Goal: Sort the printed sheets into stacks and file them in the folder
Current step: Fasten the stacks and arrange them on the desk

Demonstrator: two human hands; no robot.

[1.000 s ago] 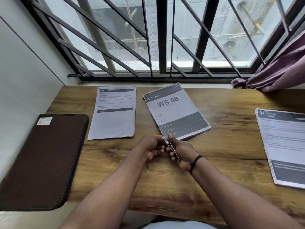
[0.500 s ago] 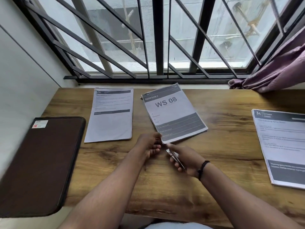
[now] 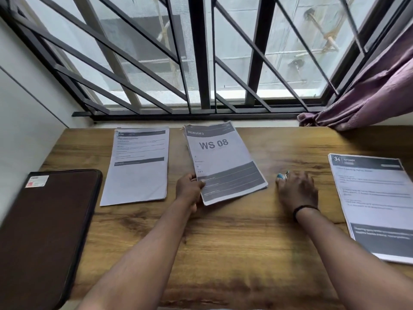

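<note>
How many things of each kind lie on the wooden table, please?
Stacks of printed sheets: 3 (left stack, WS 08 stack, right stack)
Dark folder: 1
Small metal tool with blue tip, under the right hand: 1
Total: 5

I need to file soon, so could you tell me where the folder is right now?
The dark brown folder lies closed at the table's left edge, beside the leftmost sheet stack.
</note>
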